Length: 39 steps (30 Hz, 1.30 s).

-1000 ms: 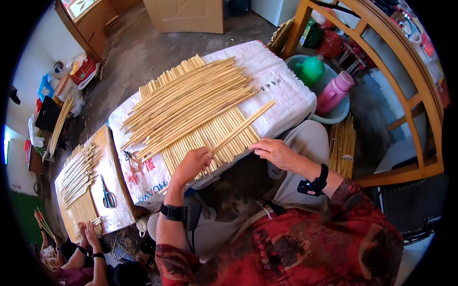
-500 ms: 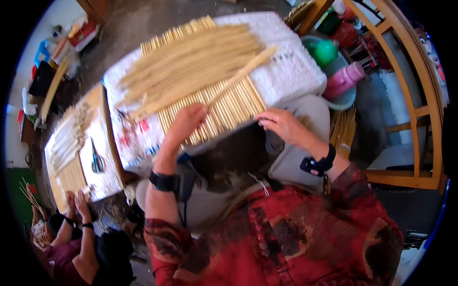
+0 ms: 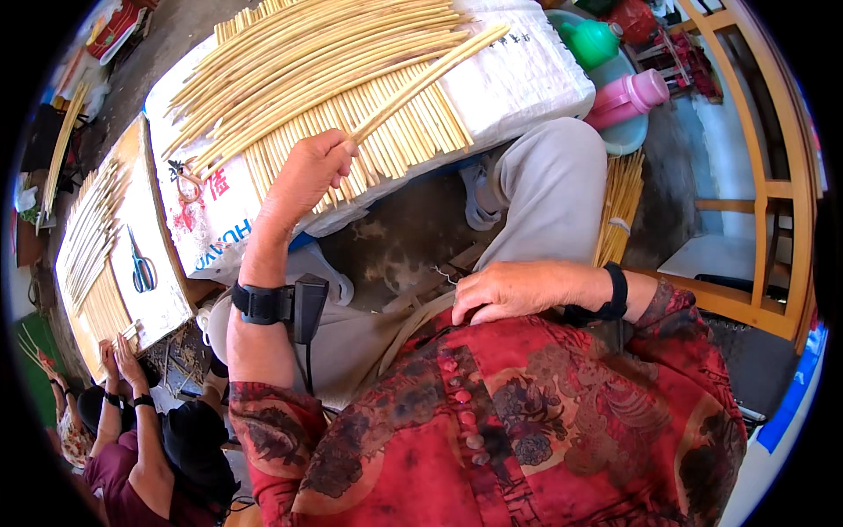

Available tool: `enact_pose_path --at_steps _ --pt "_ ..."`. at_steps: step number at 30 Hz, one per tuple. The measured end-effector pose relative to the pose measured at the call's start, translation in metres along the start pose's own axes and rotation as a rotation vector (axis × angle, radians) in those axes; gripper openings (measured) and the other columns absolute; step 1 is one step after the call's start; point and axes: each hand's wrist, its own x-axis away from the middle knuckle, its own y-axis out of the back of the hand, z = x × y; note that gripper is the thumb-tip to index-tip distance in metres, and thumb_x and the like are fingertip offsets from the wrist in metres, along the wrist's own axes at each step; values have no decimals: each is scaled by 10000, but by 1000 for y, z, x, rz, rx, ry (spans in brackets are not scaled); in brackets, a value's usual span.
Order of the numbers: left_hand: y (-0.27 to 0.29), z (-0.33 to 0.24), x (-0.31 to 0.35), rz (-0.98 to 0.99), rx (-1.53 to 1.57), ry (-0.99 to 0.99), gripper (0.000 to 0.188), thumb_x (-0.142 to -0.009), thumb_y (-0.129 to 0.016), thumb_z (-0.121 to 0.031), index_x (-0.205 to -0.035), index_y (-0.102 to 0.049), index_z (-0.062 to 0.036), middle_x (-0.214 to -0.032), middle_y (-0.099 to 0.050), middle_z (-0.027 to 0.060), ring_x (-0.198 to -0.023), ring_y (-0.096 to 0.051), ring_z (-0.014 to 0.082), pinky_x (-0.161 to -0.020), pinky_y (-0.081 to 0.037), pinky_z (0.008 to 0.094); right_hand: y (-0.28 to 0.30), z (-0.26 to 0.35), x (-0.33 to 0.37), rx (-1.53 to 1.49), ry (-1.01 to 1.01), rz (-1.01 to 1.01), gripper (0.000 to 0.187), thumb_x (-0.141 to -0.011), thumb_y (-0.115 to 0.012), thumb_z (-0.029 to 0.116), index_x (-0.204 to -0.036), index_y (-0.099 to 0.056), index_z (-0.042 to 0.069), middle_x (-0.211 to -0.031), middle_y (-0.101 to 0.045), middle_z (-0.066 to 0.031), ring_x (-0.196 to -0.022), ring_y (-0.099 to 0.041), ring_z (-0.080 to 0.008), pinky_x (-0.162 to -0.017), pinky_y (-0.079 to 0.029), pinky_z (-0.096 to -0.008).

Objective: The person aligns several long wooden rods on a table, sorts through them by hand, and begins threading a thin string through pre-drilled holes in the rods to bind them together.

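My left hand (image 3: 309,174) is closed round the near end of a pale yellow stalk (image 3: 421,86), possibly more than one lying together. It slants up to the right across a row of short cut stalks (image 3: 448,123) laid side by side. Longer stalks (image 3: 307,66) lie in a thick layer over that row, on the white sack-covered table (image 3: 518,97). Low in front of my body, my right hand (image 3: 522,288) is against the front of the red patterned shirt (image 3: 562,369). Its fingers are bent together; anything between them is hidden.
Scissors (image 3: 141,268) lie on a lower board (image 3: 176,303) at left, beside more stalks (image 3: 105,294). Another person's hands (image 3: 121,358) work there. Right of the table stand a basin (image 3: 634,132) with a pink flask (image 3: 628,95), a stalk bundle (image 3: 620,206) and a wooden frame (image 3: 777,189).
My right hand has drawn back from the table edge to my shirt front. The left hand still grips the stalk. The view has tilted down, so the table sits higher.
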Motion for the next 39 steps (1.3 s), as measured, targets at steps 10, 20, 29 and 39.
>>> enact_pose_path --at_steps 10,20,29,39 --pt "-6 3 -2 45 -4 -20 204 -850 -476 -179 -803 -569 -4 -615 -496 25 -565 -445 106 -540 -401 261 -10 11 -7 131 -181 43 134 -791 -583 154 -842 -574 31 -811 -593 -123 -765 -582 -319 -676 -465 -402" --pt "-10 -4 -3 2 17 -10 234 -890 -459 -196 -796 -576 -17 -618 -509 -4 -545 -442 70 -503 -375 220 70 13 14 291 -275 -179 87 -805 -583 131 -827 -588 47 -780 -577 -62 -716 -584 -213 -634 -455 -324" --pt "-24 -8 -17 18 312 -18 239 -918 -453 -229 -800 -585 -68 -659 -567 -21 -523 -448 32 -465 -347 182 107 39 -28 -710 20 -782 135 -906 -515 158 -962 -518 35 -803 -600 -67 -659 -617 -147 -546 -503 -242" --pt "-34 -10 -26 96 352 -68 271 -934 -435 -210 -785 -583 -40 -725 -624 33 -512 -461 46 -461 -379 195 145 65 -63 -814 354 -947 132 -904 -514 153 -961 -519 34 -820 -582 -71 -726 -607 -164 -637 -523 -283"
